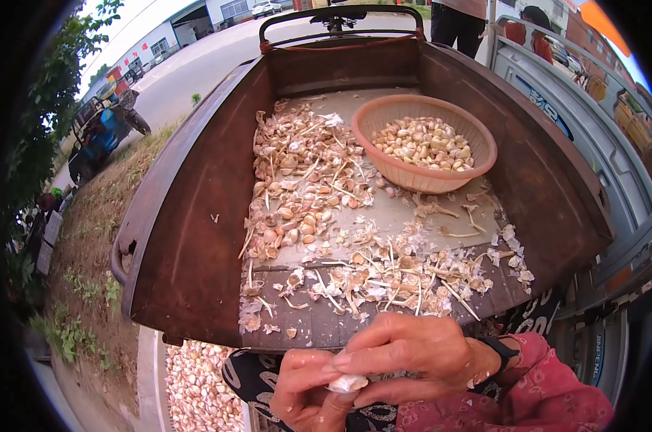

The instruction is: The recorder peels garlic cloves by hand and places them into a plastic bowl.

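Observation:
Both hands meet over my lap, just in front of the cart bed's near edge. My left hand [307, 386] pinches a whitish piece of garlic [348, 383] between thumb and fingers. From the other side, my right hand [412, 353] has its fingertips on the same piece; the fingers partly cover it. Beyond them, garlic skins and dry stems [380, 275] litter the front of the cart bed. Loose unpeeled cloves [291, 227] lie at the left among more husks. An orange-pink plastic basket [369, 148] at the back right holds many separated cloves [423, 143].
Rusty metal walls [196, 216] flank the cart bed. Below its left corner, a crate holds many garlic cloves [201, 386]. A grey vehicle side [569, 119] stands close at the right. A person [458, 27] stands beyond the cart, and a blue three-wheeler [107, 129] is parked at the left.

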{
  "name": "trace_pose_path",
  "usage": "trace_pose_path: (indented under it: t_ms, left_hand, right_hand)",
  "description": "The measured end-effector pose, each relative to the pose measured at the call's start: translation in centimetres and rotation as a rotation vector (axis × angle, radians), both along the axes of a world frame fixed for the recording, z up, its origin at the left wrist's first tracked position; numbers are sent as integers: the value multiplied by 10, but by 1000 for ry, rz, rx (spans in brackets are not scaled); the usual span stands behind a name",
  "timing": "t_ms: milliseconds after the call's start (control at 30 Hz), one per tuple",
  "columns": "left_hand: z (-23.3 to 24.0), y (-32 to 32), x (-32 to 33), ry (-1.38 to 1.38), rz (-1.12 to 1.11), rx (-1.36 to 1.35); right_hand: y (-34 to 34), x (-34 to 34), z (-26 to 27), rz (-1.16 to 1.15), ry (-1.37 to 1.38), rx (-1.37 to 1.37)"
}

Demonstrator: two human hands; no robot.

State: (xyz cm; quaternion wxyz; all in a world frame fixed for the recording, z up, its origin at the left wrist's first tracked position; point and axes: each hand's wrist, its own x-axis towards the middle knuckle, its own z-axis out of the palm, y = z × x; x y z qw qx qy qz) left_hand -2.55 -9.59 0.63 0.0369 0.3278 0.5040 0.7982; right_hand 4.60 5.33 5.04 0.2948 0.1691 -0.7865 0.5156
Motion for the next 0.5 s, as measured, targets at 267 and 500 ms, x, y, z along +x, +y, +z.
trace_pose_path:
  t_ms: [267,500]
  left_hand:
    - [69,-40,14,436,-622,148]
    - [61,-49,33,472,-438,74]
  right_hand:
    - [-11,42,54,396,249,-194]
    - [-19,37,44,349,412,-204]
